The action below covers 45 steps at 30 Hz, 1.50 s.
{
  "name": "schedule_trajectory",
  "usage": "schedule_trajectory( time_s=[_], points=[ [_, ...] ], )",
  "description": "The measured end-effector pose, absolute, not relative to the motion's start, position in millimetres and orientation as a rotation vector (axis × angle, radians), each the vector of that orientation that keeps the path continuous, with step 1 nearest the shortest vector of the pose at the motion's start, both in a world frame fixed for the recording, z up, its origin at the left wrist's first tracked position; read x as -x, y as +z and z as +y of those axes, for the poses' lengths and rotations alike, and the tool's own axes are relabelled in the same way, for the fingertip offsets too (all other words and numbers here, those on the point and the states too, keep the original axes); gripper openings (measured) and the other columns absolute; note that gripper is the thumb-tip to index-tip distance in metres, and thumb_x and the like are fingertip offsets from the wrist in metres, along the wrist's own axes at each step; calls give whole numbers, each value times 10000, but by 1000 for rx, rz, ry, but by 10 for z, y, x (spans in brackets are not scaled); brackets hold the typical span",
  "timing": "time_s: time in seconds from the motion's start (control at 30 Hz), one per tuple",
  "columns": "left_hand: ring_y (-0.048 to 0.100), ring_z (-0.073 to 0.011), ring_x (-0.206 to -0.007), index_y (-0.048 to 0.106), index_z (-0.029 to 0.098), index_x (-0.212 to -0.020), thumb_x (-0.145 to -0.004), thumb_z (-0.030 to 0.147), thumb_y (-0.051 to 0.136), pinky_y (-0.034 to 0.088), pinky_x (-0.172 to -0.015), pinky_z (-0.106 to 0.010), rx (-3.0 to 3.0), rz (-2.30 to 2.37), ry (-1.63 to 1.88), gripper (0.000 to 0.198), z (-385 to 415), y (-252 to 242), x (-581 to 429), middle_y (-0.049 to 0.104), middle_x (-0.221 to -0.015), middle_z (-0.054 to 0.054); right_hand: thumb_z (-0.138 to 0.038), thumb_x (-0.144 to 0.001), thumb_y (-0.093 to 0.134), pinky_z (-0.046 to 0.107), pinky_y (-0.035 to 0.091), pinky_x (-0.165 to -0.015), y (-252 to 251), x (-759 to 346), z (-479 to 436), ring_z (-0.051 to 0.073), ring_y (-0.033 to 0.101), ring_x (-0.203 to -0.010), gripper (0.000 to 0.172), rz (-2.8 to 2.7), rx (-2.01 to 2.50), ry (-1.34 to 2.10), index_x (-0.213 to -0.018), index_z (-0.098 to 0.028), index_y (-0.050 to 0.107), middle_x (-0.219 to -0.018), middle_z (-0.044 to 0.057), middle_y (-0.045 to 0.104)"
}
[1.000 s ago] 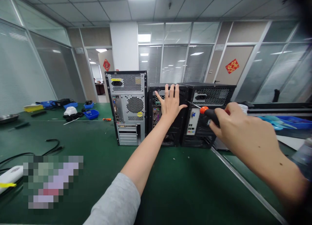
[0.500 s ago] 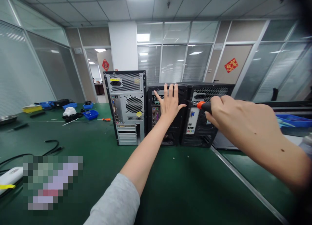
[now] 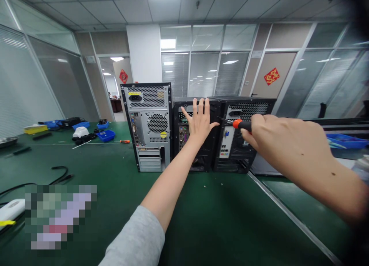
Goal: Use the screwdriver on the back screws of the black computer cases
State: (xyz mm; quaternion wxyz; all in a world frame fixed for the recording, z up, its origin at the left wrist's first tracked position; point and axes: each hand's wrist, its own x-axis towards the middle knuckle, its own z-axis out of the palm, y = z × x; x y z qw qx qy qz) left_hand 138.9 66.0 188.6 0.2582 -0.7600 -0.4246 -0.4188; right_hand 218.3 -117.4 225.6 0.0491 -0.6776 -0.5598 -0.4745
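1. Right hand (image 3: 281, 137), centre right of frame: fingers wrapped tight round the black handle of a screwdriver (image 3: 237, 123) with an orange collar.
2. Screwdriver axis: near level, running leftward and slightly up from the fist; thin shaft points at the middle computer case (image 3: 213, 141), centre of frame.
3. Key relation: tip sits by the right-hand edge of the middle case's rear panel, upper part, near the seam with the right computer case (image 3: 252, 110). Touching or just short of it: can't tell. Any screw at the tip: too small to make out.
4. Left hand (image 3: 199, 122), centre of frame: fingers and thumb spread wide, nothing gripped, palm flat against the upper rear of the middle case as far as visible. Thumb points right, toward the tip, near but apart.
5. Nearer hand: left is laid on the middle case; right is off to its right, reaching it only through the shaft.
6. Left computer case (image 3: 158, 123), taller, stands upright left of centre, just beside the middle one.
7. All three on the green table (image 3: 245, 223); small loose bits (image 3: 205, 186) lie in front, below centre.
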Motion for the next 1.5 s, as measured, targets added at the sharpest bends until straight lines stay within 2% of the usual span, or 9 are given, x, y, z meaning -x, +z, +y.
schedule_trajectory(
  time_s=[0.2,0.47,0.6,0.77,0.87,1.03,1.13,1.3,1.5],
  points=[
    [39,-381,-1420,232,212,-1483,-759,603,616,54,-1070,-702,2065,-1157,-1130,908,656,1889,-1383,276,-1504,-138,-246,-861,411,264,138,-446,2265,-2140,-1185,228,624,-569,186,-1658,2226,-1473,-716,-170,498,-626,76,622],
    [25,-395,-1419,218,236,-1487,-734,599,645,68,-1068,-704,2078,-1142,-1139,939,653,1890,-1373,278,-1503,-133,-268,-899,352,267,190,-456,2244,-2122,-1122,221,612,-571,261,-1655,2232,-1402,-753,-144,529,-695,107,621],
    [32,-379,-1423,226,231,-1484,-749,600,628,84,-1079,-683,2090,-1137,-1122,916,656,1891,-1355,267,-1510,-128,-291,-912,308,273,158,-443,2213,-2132,-1106,231,616,-566,323,-1578,2233,-1442,-777,-132,554,-763,112,600],
    [51,-366,-1424,229,235,-1483,-757,598,621,73,-1084,-679,2090,-1110,-1118,901,669,1884,-1323,267,-1513,-119,-242,-893,310,276,108,-441,2188,-2149,-1117,198,590,-509,300,-1526,2231,-1482,-763,-122,553,-798,102,567],
    [49,-360,-1426,214,235,-1487,-760,600,617,70,-1088,-674,2097,-1099,-1113,908,681,1878,-1308,266,-1514,-116,-301,-909,307,271,102,-447,2193,-2138,-1112,184,580,-518,324,-1518,2259,-1409,-766,-124,539,-771,94,556],
    [47,-365,-1426,195,252,-1492,-741,598,641,58,-1082,-684,2119,-1046,-1106,939,702,1871,-1258,254,-1520,-114,-409,-864,420,255,147,-443,2192,-2124,-1093,194,564,-559,284,-1564,2193,-1411,-898,-137,496,-781,75,535],
    [56,-362,-1427,196,254,-1491,-729,592,657,48,-1088,-676,2130,-999,-1090,953,721,1870,-1198,253,-1522,-112,-338,-828,463,259,180,-434,2178,-2129,-1100,188,548,-555,229,-1635,2188,-1389,-948,-143,458,-814,71,522],
    [73,-352,-1429,211,246,-1488,-691,572,706,6,-1102,-648,2155,-926,-1028,992,759,1886,-1077,251,-1526,-103,-175,-828,386,271,200,-429,2189,-2112,-1139,171,537,-534,163,-1717,2294,-1297,-984,-144,426,-879,82,512],
    [91,-323,-1432,205,279,-1486,-683,509,739,-4,-1117,-622,2179,-880,-922,991,765,1932,-958,229,-1536,-71,-176,-844,363,274,212,-428,2204,-2099,-1154,185,561,-571,178,-1722,2346,-1254,-1007,-141,425,-911,88,513]
  ],
)
